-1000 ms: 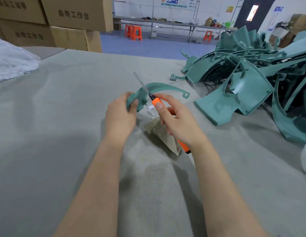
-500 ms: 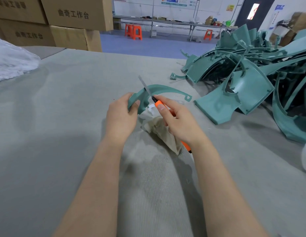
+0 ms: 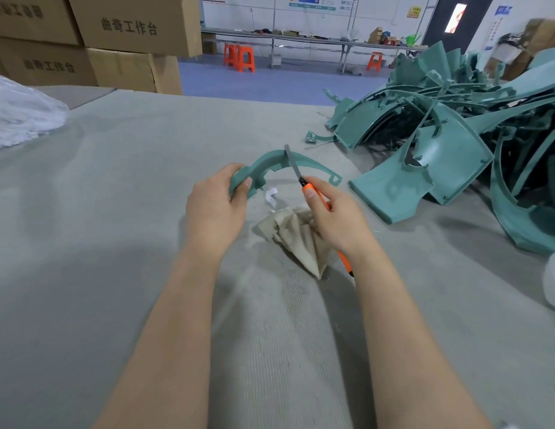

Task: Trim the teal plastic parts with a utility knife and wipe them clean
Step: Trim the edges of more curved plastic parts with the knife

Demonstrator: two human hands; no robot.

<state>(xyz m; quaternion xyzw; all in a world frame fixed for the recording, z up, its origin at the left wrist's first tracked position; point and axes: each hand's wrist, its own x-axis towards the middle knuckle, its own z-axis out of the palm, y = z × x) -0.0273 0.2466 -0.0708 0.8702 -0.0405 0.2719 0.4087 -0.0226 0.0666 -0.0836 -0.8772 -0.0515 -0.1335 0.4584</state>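
- Your left hand point(image 3: 215, 209) has its fingers wrapped round one end of a curved teal part point(image 3: 270, 164), held up just above the desk point(image 3: 99, 212).
- Your right hand point(image 3: 335, 216) has its fingers closed on an orange utility knife point(image 3: 313, 193); the blade lies across the top of the part's arc.
- A beige cloth point(image 3: 296, 235) lies crumpled on the desk under your right hand.
- A small white scrap point(image 3: 271, 195) sits beside the cloth.
- A pile of teal parts point(image 3: 449, 144) lies to your right.
- Cardboard boxes point(image 3: 115, 41) are stacked far left.

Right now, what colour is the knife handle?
Orange, with a black collar at the blade end; the utility knife in the right hand shows best in the head view.
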